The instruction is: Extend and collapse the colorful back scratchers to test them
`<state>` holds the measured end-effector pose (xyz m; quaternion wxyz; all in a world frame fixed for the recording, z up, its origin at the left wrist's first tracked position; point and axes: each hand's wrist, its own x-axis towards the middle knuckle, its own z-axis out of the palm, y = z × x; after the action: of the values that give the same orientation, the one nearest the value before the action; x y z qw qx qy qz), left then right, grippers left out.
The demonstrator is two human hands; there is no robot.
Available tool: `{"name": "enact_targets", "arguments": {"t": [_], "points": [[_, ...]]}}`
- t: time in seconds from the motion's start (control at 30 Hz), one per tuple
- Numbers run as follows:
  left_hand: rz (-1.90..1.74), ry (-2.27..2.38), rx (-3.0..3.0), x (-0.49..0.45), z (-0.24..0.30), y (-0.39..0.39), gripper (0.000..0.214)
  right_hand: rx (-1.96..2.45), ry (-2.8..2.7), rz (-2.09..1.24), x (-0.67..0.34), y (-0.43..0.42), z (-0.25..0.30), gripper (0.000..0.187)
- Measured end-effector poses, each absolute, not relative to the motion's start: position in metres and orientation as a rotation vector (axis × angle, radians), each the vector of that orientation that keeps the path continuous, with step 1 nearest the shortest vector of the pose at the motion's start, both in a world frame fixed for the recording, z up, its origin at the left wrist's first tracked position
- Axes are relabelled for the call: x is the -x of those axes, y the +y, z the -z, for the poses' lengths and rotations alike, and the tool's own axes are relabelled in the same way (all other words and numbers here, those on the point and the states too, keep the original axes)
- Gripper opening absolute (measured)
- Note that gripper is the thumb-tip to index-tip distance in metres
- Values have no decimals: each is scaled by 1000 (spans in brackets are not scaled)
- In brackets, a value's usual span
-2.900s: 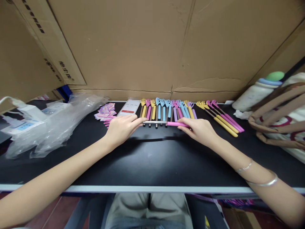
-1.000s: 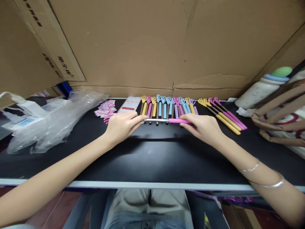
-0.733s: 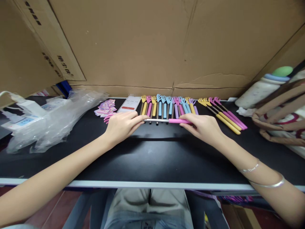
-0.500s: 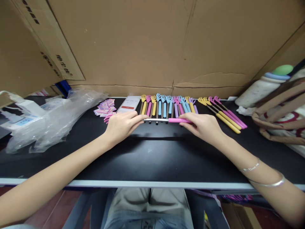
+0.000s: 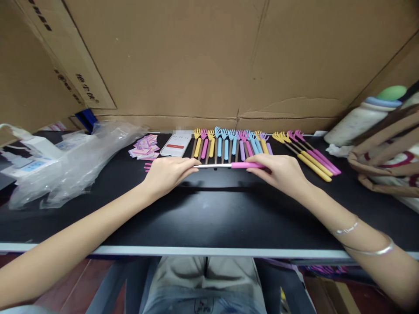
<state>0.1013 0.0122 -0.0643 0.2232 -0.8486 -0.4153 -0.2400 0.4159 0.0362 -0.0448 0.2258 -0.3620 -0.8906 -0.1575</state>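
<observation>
I have the left hand (image 5: 170, 174) closed around the claw end of a pink back scratcher (image 5: 241, 165), its thumb and finger pinching the metal shaft and pink tines poking out past the knuckles. With the right hand (image 5: 278, 172) I grip the far end of the pink handle between thumb and fingers. The scratcher lies level between the two hands, raised above the black surface (image 5: 209, 218), its bare silver shaft showing in the middle and its shadow falling below.

Just beyond it I see a row of short back scratchers (image 5: 226, 150) in yellow, pink, blue and purple, claws pointing away from me. To the right of the row, four longer back scratchers (image 5: 314, 167), yellow and pink, lie slanted. Left of the row I make out a phone (image 5: 176, 146) and a heap of printed packets (image 5: 144, 148), then clear plastic bags (image 5: 75, 168). A white bottle (image 5: 356, 122) leans at far right, near a brown-handled bag (image 5: 386, 168).
</observation>
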Motion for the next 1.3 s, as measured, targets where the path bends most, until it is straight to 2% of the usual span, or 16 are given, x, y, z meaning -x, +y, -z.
{"name": "enact_targets", "arguments": {"t": [0.67,0.97,1.3], "points": [[706,-1018,2260,-102,61,10,28,1123,-2566,155,-414,39,44,36],[687,-1045,2236,-103,59,9,26,1249,-2498,106,-411,34,42,25],[670,-1129,2162,-93,44,13,24,1240,-2430,-8,-415,38,39,25]]}}
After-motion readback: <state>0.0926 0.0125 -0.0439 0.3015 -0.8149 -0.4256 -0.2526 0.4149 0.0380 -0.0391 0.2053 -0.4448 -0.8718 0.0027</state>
